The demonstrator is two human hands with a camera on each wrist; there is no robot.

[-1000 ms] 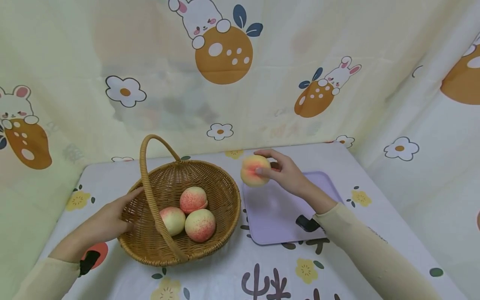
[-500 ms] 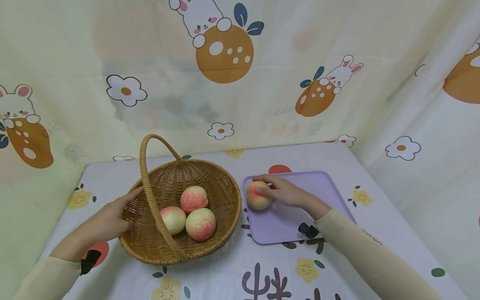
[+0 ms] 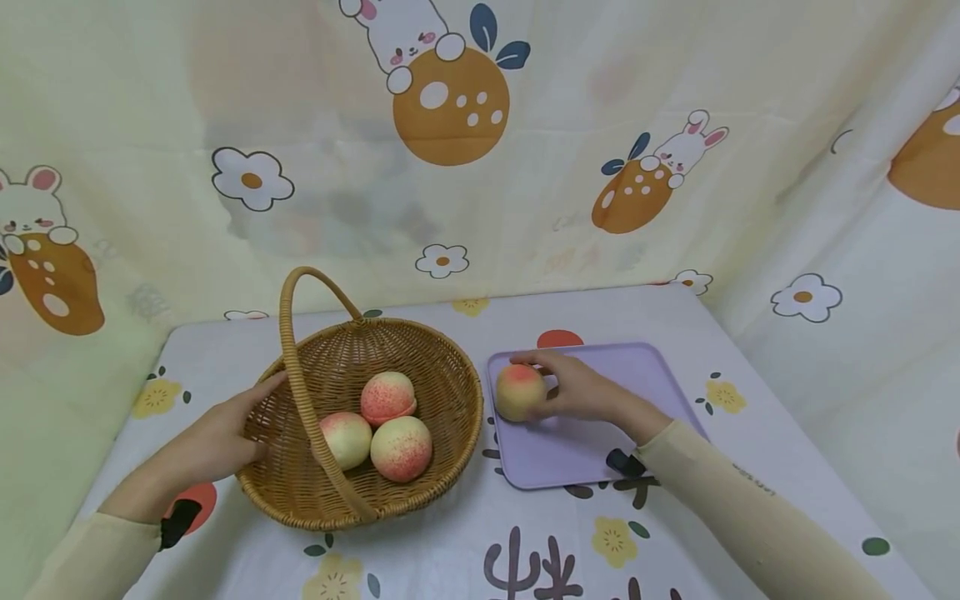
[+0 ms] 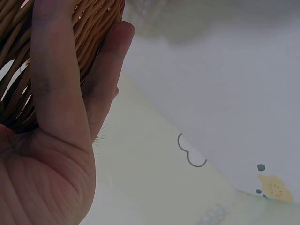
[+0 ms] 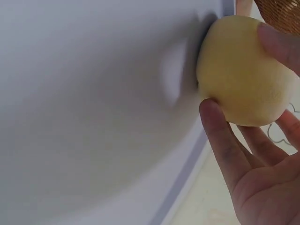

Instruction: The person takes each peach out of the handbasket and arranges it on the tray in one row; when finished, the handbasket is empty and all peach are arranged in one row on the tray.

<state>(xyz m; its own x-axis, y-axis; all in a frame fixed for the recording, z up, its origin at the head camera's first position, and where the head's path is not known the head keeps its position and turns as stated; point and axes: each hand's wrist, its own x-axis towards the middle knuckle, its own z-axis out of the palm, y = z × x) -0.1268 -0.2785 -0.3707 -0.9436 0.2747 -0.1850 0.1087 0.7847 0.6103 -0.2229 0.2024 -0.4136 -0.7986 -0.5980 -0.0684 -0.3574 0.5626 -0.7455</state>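
Note:
A wicker basket [image 3: 442,350] with an arched handle stands on the left, holding several pink-and-cream peaches [image 3: 402,450]. My left hand [image 3: 210,437] holds the basket's left side. In the left wrist view its fingers [image 4: 56,79] lie against the woven wall, their grip partly hidden. On the right, my right hand [image 3: 573,387] grips another peach [image 3: 520,396] over the left part of the purple tray [image 3: 592,454]. The right wrist view shows the pale underside of this peach [image 5: 243,70] between thumb and fingers, close to the tray surface.
A patterned white cloth [image 3: 450,550] covers the table. Behind it hangs a curtain [image 3: 330,108] printed with rabbits and flowers, with more curtain on both sides. The basket handle [image 3: 288,333] arches high over the peaches.
My right hand has brought the peach down from above the tray's far left corner to the tray, then turned it slightly. The left hand and basket have stayed put.

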